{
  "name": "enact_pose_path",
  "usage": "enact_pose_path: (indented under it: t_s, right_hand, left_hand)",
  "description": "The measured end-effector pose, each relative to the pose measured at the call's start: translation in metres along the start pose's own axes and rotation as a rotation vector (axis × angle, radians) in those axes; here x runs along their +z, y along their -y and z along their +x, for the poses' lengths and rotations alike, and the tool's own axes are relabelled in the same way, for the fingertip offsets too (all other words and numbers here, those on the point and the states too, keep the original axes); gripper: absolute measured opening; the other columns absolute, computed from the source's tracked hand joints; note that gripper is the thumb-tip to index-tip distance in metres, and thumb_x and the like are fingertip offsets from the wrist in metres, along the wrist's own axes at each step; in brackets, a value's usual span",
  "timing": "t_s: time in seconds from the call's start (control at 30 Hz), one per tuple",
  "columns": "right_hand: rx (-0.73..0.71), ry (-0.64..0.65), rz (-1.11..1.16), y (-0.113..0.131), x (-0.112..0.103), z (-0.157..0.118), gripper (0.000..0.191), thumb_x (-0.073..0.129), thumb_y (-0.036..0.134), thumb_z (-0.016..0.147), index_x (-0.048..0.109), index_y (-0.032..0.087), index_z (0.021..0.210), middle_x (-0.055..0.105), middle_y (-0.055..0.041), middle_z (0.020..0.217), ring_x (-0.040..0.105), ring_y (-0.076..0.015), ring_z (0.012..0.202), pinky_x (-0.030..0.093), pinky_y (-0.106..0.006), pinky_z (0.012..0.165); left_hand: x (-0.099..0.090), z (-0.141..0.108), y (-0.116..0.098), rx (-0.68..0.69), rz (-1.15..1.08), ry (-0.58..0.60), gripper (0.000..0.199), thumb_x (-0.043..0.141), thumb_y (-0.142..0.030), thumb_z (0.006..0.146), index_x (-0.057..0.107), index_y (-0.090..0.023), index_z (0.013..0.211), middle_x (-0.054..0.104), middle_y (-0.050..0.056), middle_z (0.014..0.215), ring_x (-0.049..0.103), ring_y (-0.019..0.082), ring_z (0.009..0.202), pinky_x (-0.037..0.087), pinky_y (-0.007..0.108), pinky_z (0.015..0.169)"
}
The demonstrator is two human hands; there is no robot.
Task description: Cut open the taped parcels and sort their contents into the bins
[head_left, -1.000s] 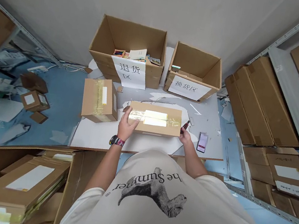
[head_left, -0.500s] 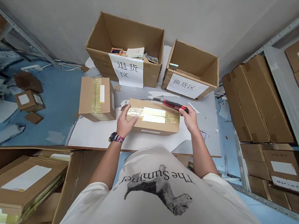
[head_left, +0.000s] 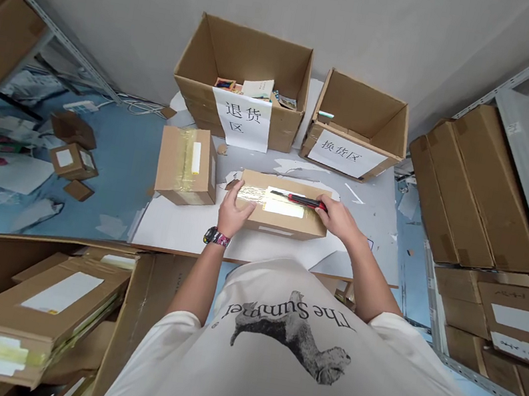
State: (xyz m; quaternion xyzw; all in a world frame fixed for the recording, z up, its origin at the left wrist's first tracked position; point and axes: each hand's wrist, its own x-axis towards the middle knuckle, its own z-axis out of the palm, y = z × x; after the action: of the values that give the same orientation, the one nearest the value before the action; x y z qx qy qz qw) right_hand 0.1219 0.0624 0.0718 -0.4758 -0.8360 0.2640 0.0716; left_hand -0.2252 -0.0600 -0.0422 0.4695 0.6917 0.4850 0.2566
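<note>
A taped cardboard box (head_left: 285,224) with a white label on top lies lengthwise on the table in front of me. My left hand (head_left: 236,212) grips its left end, the thumb on the near side and the fingers round the far corner. In my right hand (head_left: 339,221) is a red and black utility knife (head_left: 303,200), its tip pointing left over the label and the clear tape. Whether the blade touches the tape, I cannot tell. Left of my left hand stands another taped box (head_left: 174,159) with a small label.
Behind are two open cartons with handwritten paper signs: a larger one (head_left: 284,127) with books inside and a smaller one (head_left: 395,142). Scraps of paper lie on the table (head_left: 369,209). A big carton of parcels (head_left: 32,314) is at lower left; shelves of boxes (head_left: 494,189) line the right.
My right hand has brought the utility knife down and nearer, from above the box's far edge to over its label. My left hand keeps its hold; the whole view has shifted slightly.
</note>
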Motion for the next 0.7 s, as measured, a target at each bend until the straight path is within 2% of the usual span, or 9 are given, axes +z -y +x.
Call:
enact_pose_path:
  t_s: [0.1, 0.2, 0.33, 0.47, 0.57, 0.7]
  right_hand:
    - [-0.067, 0.092, -0.126, 0.007, -0.001, -0.002, 0.059, 0.054, 0.021, 0.106, 0.068, 0.027, 0.163, 0.083, -0.0136, 0.143, 0.075, -0.0349, 0.11, 0.057, -0.043, 0.094]
    - [-0.109, 0.195, -0.194, 0.015, 0.002, 0.001, 0.07, 0.057, 0.019, 0.103, 0.062, 0.027, 0.173, 0.081, -0.0142, 0.147, 0.076, -0.0345, 0.109, 0.059, -0.042, 0.094]
    - [-0.149, 0.268, -0.157, 0.03, 0.002, 0.013, 0.054, 0.059, 0.029, 0.11, 0.068, 0.026, 0.163, 0.084, -0.0142, 0.14, 0.076, -0.036, 0.11, 0.057, -0.041, 0.092]
    - [-0.195, 0.222, -0.139, 0.051, -0.005, 0.033, 0.038, 0.054, 0.043, 0.12, 0.075, 0.026, 0.147, 0.086, -0.0138, 0.128, 0.076, -0.0368, 0.106, 0.051, -0.039, 0.087]
    - [-0.279, 0.194, -0.191, 0.071, -0.006, 0.05, 0.036, 0.05, 0.044, 0.123, 0.075, 0.027, 0.142, 0.086, -0.0119, 0.125, 0.076, -0.0344, 0.102, 0.048, -0.037, 0.084]
    - [-0.4, 0.228, -0.314, 0.096, 0.0, 0.068, 0.032, 0.05, 0.041, 0.123, 0.075, 0.025, 0.136, 0.086, -0.0125, 0.124, 0.076, -0.0327, 0.101, 0.047, -0.037, 0.085]
  left_hand:
    - [0.0, -0.002, -0.003, -0.013, 0.011, -0.012, 0.091, 0.085, -0.038, 0.093, 0.058, -0.022, 0.178, 0.063, 0.016, 0.177, 0.06, 0.036, 0.166, 0.043, 0.053, 0.144]
    - [0.001, -0.007, -0.005, -0.046, 0.035, -0.042, 0.097, 0.086, -0.034, 0.089, 0.054, -0.022, 0.18, 0.064, 0.015, 0.177, 0.064, 0.037, 0.162, 0.048, 0.052, 0.14]
    - [0.006, -0.011, -0.004, -0.1, 0.055, -0.114, 0.084, 0.079, -0.035, 0.095, 0.058, -0.02, 0.175, 0.07, 0.016, 0.17, 0.071, 0.038, 0.154, 0.054, 0.051, 0.133]
    - [0.01, -0.013, -0.001, -0.148, 0.068, -0.175, 0.063, 0.07, -0.034, 0.101, 0.069, -0.019, 0.162, 0.08, 0.016, 0.157, 0.075, 0.037, 0.147, 0.056, 0.047, 0.127]
    - [0.012, -0.013, 0.0, -0.183, 0.093, -0.195, 0.058, 0.071, -0.034, 0.1, 0.073, -0.02, 0.156, 0.084, 0.015, 0.148, 0.079, 0.036, 0.138, 0.059, 0.046, 0.121]
    - [0.014, -0.013, 0.001, -0.229, 0.082, -0.23, 0.051, 0.074, -0.036, 0.098, 0.078, -0.024, 0.148, 0.087, 0.013, 0.14, 0.081, 0.037, 0.132, 0.061, 0.048, 0.117]
